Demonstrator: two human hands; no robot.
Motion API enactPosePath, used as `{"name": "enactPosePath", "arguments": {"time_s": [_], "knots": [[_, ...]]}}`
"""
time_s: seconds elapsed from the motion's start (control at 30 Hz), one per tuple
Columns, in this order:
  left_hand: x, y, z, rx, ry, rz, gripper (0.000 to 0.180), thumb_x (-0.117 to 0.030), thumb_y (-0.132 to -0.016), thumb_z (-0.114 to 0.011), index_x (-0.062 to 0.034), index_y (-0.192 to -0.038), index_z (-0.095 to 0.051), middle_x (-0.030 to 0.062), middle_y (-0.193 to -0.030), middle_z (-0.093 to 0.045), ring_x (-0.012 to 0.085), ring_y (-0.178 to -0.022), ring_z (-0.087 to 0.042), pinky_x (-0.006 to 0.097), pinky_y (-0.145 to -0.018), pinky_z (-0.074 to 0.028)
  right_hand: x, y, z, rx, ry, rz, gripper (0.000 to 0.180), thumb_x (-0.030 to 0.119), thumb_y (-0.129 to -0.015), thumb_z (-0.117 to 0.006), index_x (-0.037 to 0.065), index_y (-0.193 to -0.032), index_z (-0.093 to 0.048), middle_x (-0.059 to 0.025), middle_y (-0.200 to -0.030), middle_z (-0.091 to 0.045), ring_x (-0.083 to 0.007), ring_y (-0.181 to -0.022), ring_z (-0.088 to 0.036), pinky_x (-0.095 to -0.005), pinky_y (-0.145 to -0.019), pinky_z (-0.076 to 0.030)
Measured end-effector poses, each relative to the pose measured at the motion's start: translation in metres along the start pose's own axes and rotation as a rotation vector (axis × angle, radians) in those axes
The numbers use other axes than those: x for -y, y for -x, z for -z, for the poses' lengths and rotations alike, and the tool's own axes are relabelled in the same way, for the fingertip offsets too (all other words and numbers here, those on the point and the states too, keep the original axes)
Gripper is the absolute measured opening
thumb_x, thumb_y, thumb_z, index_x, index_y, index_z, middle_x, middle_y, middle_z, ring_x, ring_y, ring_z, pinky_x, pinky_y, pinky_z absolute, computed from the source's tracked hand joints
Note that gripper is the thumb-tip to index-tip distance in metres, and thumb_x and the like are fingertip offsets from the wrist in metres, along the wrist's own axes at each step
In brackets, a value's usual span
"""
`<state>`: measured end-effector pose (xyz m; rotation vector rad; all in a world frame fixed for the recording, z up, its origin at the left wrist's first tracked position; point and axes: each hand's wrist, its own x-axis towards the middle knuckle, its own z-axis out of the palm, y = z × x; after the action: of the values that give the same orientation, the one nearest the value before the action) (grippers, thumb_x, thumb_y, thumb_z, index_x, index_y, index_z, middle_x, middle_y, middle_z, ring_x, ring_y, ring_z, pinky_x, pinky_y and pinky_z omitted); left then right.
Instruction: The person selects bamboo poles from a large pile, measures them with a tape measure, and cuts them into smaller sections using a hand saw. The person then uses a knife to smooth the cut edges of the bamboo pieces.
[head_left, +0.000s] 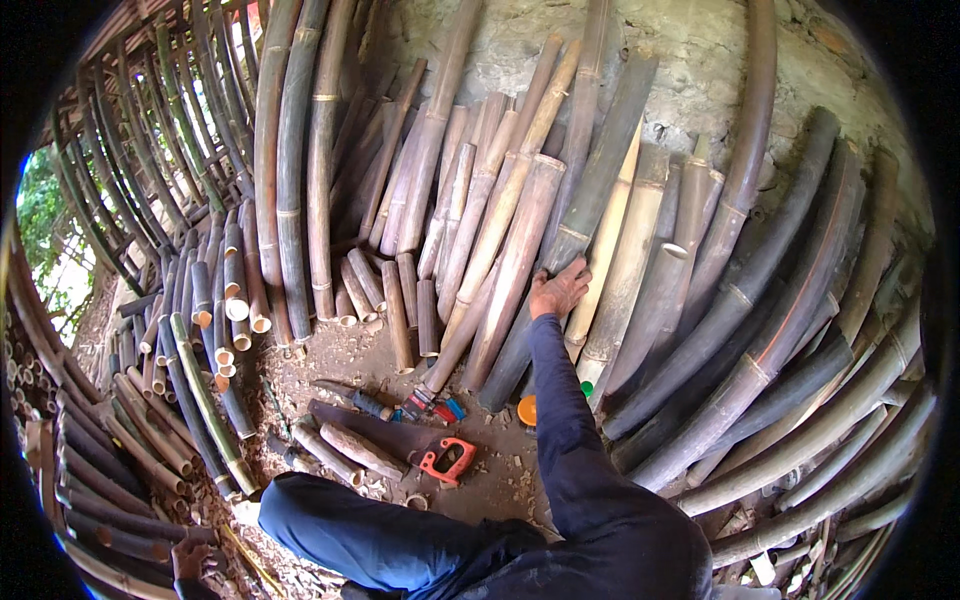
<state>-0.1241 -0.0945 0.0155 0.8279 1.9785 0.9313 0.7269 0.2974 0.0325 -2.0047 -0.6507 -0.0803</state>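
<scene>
My right hand (560,290) reaches forward to a dark bamboo pole (600,170) that leans against the wall. Its fingers curl over the pole at about mid-length. Beside that pole, a pale yellow bamboo piece (605,240) and a broad bamboo section (520,240) stand close. Down at the lower left rim, my left hand (190,560) is dim and partly cut off by the edge. Its fingers look apart, with nothing seen in them, near a stack of bamboo lengths (120,540).
On the ground before my bent knee lie a handsaw with a red-orange handle (447,461), a knife with a wrapped grip (370,402) and short split bamboo pieces (330,455). An orange round lid (527,410) sits near my forearm. Many bamboo poles (760,370) crowd the right.
</scene>
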Motion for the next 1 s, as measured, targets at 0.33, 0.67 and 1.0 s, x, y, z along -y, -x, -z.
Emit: {"name": "enactPosePath", "arguments": {"time_s": [0.33,0.67,1.0], "knots": [[0.002,0.014,-0.007,0.018,-0.028,-0.001,0.018,-0.007,-0.085,-0.070,-0.0006,-0.102,-0.069,0.0099,-0.072,-0.067,0.0206,-0.052,-0.067,0.035,-0.045,-0.057,-0.027,-0.018,-0.020,0.165,-0.336,-0.116,0.104,0.027,-0.070,-0.093,-0.007,-0.143,-0.027,-0.0385,-0.148,-0.034,-0.0505,-0.140,-0.036,-0.0506,-0.120,-0.034],[0.023,0.002,-0.010,0.114,-0.016,-0.018,0.023,-0.011,-0.085,-0.070,-0.0002,-0.105,-0.068,0.0092,-0.077,-0.068,0.0201,-0.057,-0.068,0.034,-0.047,-0.056,-0.066,-0.047,-0.033,0.257,-0.215,0.020,0.136,0.053,-0.078,-0.084,-0.018,-0.155,0.002,-0.0361,-0.165,-0.011,-0.0468,-0.155,-0.012,-0.0432,-0.129,-0.013],[0.050,-0.008,-0.005,0.148,-0.065,0.068,0.032,-0.007,-0.087,-0.072,0.0058,-0.116,-0.067,0.0121,-0.086,-0.071,0.0213,-0.067,-0.071,0.035,-0.055,-0.060,-0.085,-0.042,-0.028,0.391,-0.575,-0.101,0.129,0.039,-0.077,-0.089,-0.013,-0.159,-0.003,-0.0281,-0.161,-0.034,-0.0364,-0.146,-0.038,-0.0394,-0.124,-0.025]]}}
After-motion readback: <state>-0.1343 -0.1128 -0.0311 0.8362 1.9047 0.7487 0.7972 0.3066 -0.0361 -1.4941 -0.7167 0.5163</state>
